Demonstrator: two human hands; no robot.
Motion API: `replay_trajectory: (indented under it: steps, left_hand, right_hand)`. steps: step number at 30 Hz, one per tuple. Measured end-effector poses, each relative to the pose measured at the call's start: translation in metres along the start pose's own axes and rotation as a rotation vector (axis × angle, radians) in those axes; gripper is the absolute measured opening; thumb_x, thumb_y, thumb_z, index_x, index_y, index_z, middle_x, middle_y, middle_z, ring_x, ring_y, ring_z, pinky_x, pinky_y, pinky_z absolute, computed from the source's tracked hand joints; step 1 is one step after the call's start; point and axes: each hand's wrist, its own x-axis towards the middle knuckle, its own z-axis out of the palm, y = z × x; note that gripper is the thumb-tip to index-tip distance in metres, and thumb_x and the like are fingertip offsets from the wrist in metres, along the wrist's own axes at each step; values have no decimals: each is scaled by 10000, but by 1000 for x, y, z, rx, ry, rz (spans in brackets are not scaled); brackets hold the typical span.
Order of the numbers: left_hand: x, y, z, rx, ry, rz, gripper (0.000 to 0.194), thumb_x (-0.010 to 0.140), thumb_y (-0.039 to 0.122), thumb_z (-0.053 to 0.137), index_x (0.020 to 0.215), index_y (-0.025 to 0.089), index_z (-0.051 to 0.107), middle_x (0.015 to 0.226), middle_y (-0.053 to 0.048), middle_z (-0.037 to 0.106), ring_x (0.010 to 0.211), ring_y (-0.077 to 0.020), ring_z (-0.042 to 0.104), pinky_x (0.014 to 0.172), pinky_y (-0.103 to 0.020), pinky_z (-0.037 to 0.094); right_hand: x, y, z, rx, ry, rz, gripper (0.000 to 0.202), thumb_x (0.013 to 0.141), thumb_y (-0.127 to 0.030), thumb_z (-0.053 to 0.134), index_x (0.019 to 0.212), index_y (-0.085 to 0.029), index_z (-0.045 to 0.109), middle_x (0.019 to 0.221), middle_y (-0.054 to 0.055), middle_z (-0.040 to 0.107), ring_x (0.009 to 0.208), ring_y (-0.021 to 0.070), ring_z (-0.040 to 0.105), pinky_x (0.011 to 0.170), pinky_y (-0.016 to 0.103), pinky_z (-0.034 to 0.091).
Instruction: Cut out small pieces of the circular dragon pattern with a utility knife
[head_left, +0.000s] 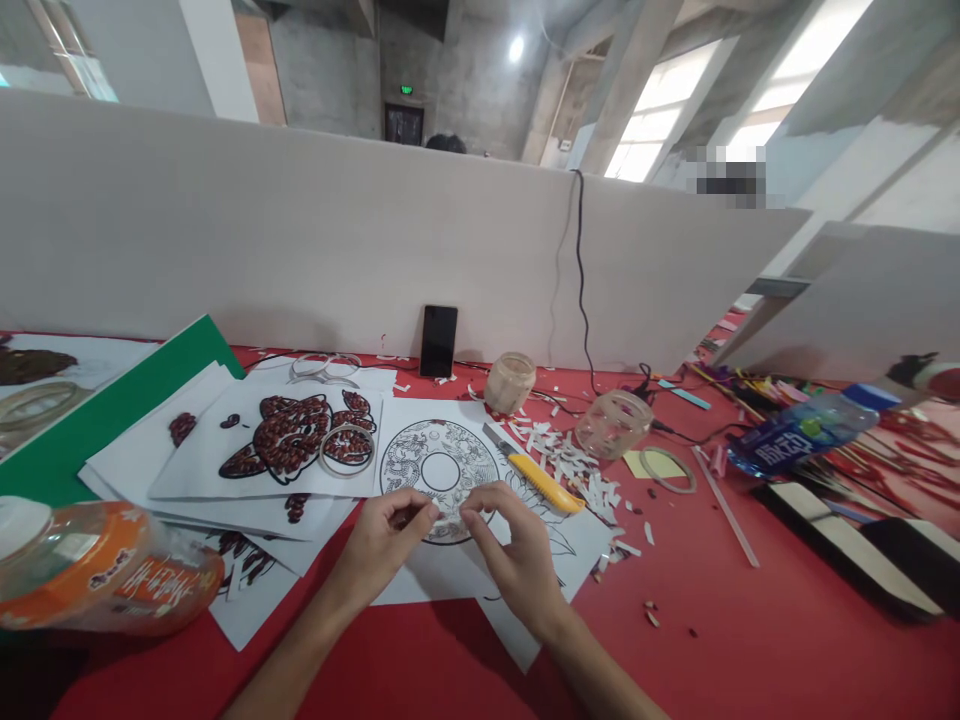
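Both hands hover over the near edge of a white sheet with a round line drawing (400,452) on it. My left hand (391,538) is closed, thumb and index finger pinched together. Opposite it, a small gap away, my right hand (510,545) makes a similar pinch. Whatever lies between the fingertips is too small to make out. Beside the drawing, to the right, a yellow utility knife (546,483) rests with its blade out, pointing away to the left. A sheet with a fox-like animal figure (292,437) filled with dark red beans lies to the left, a tape ring (347,449) on it.
An orange-labelled bottle (112,568) lies at the left. A phone (439,340) leans on the white partition (315,240). Two jars, a cloudy one (510,383) and a clear one (615,423), stand near paper scraps (559,450). A blue-labelled bottle (810,430) lies at the right.
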Motion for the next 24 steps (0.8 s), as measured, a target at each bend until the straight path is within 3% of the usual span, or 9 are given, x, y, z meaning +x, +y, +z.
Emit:
replay_trajectory:
  steps: [3,5,7,9,13,17,21,24]
  left_hand:
    - [-1,1,-11,300,99,115,320,990,427,534,779,199,611,733,4,567,685,-152,520,635,-266,429]
    - [0,-1,-23,513,110,249,246,1012,369,497,920,210,660,881,-33,662,824,-184,606,766,-313,496]
    - [3,-5,-35,717,20,423,236,1005,328,510,1141,225,673,1143,-70,709,1103,-235,624,983,-401,486]
    - [6,-11,-44,907,-121,545,362,978,326,559,1322,234,625,1369,-75,655,1316,-271,544,1100,-458,428]
    - [9,-23,-50,1102,-253,596,557,978,420,579,1487,206,503,1521,-71,549,1411,-270,484,1147,-453,398]
    - [8,-30,-48,1136,-247,562,586,995,475,556,1499,186,482,1548,-69,518,1426,-263,465,1158,-442,384]
    - [8,-29,-48,1098,-251,535,575,990,476,567,1484,191,495,1542,-69,525,1419,-263,468,1145,-429,396]
    - [9,-28,-48,1086,-256,534,563,993,459,565,1483,190,490,1541,-67,525,1423,-259,462,1152,-426,388]
  right_hand:
    - [5,7,-2,183,164,222,193,991,-363,610,870,-214,626,791,16,621,731,158,581,669,273,487]
    - [9,15,-7,258,240,313,235,976,-416,629,869,-207,628,758,8,611,699,149,573,653,264,487]
    - [14,24,-13,297,274,365,260,949,-451,661,876,-202,633,749,13,632,691,150,587,656,268,499]
    - [18,32,-18,310,269,398,285,914,-481,696,916,-200,647,756,26,674,688,161,617,657,280,520]
    - [19,39,-18,243,163,422,319,929,-509,662,960,-193,683,762,47,719,677,180,660,659,301,553]
    - [12,35,-12,-43,39,294,234,1001,-398,586,945,-204,706,785,41,720,701,177,664,647,281,528]
    - [10,32,-5,-331,-99,-49,141,1016,-212,566,994,-213,705,835,36,726,744,170,649,705,302,489]
    - [13,34,-1,-429,-125,-224,132,992,-128,592,1006,-206,698,778,14,720,689,159,625,713,326,465]
